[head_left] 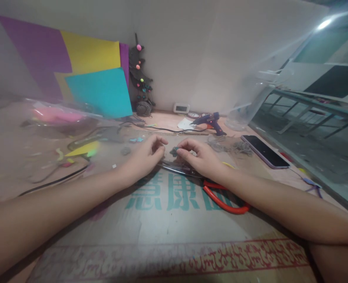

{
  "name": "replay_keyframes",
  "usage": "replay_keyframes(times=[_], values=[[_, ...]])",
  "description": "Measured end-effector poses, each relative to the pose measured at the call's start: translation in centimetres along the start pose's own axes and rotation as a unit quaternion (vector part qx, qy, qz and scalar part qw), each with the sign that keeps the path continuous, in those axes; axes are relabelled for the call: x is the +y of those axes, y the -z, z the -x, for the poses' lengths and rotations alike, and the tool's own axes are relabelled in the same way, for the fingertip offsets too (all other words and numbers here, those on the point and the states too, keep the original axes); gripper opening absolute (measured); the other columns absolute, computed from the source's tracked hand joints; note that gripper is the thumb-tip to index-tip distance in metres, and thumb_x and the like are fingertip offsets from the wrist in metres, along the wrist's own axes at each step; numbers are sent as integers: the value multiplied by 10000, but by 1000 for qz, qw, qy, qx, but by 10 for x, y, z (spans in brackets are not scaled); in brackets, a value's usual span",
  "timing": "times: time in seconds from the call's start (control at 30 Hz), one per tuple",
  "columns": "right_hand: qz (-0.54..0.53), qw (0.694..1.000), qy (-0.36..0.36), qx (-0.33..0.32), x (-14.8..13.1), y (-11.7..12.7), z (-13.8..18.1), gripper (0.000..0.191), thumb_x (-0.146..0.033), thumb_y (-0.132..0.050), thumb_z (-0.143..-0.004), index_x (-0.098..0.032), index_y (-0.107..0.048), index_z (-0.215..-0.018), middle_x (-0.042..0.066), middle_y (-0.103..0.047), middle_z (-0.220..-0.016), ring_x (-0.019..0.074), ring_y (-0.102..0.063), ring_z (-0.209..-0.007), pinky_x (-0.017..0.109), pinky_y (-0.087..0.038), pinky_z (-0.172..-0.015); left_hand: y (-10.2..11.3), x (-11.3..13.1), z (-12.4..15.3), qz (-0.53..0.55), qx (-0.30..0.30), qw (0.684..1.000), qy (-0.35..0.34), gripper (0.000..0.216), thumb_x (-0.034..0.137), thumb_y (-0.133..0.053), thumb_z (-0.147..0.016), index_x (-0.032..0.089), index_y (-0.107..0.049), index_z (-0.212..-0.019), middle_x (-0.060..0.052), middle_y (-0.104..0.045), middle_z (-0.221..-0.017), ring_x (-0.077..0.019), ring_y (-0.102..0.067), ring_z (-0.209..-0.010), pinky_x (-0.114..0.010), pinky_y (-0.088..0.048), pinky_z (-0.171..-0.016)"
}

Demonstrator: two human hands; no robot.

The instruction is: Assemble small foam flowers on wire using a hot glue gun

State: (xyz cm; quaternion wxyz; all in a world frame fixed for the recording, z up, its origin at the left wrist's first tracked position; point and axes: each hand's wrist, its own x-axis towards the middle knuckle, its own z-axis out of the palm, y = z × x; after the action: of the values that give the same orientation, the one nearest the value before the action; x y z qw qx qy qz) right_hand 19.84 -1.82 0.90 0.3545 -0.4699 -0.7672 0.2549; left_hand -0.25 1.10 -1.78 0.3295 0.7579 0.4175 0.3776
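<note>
Over the cardboard sheet (174, 228), my right hand (199, 157) pinches a small dark green piece (174, 151) between thumb and fingertips. Its exact kind is too small to make out. My left hand (150, 155) is just left of it, fingers bent and thumb apart from them, with nothing visible between. Below both hands lies a pair of scissors (227, 206) with red handles, its metal blades pointing left. The right wrist covers part of the handles.
A glue gun (209, 120) lies at the back, a phone (265, 151) on the right. Grey yarn scraps (241, 147) sit near the phone. Coloured sheets (100, 92) and a decorated dark hanging piece (141, 74) stand against the wall. A black cable (56, 181) crosses the left side.
</note>
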Motion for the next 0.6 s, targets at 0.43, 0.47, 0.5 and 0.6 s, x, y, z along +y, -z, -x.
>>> replay_keyframes(times=[0.43,0.47,0.5,0.6], values=[[3,1000,10,2,2,-1,0,153,-321,-565,-901,-178,-617,-891,0,-684,-734,124,-597,-649,239,-453,-610,1,5,-1,84,-3,996,30,196,342,-489,-928,207,-546,-1059,18,-580,-752,-143,-566,-680,-254,-417,-597],[4,1000,11,1,2,-1,0,150,-319,-565,-902,-178,-616,-887,-1,-684,-734,123,-596,-650,237,-451,-608,1,5,-1,80,3,996,26,196,335,-515,-916,202,-557,-1054,1,-611,-817,-153,-600,-743,-265,-445,-645],[6,1000,12,1,2,-1,0,148,-315,-564,-903,-179,-615,-881,-2,-684,-732,121,-595,-648,235,-450,-608,1,4,-2,74,8,997,23,197,329,-540,-902,199,-567,-1048,-12,-628,-870,-165,-623,-796,-278,-462,-688],[11,1000,12,0,1,0,0,143,-309,-560,-905,-180,-614,-878,-2,-683,-729,120,-593,-646,234,-450,-609,1,3,-2,65,3,998,22,228,333,-581,-878,192,-581,-1058,-27,-646,-920,-187,-655,-834,-306,-485,-733]])
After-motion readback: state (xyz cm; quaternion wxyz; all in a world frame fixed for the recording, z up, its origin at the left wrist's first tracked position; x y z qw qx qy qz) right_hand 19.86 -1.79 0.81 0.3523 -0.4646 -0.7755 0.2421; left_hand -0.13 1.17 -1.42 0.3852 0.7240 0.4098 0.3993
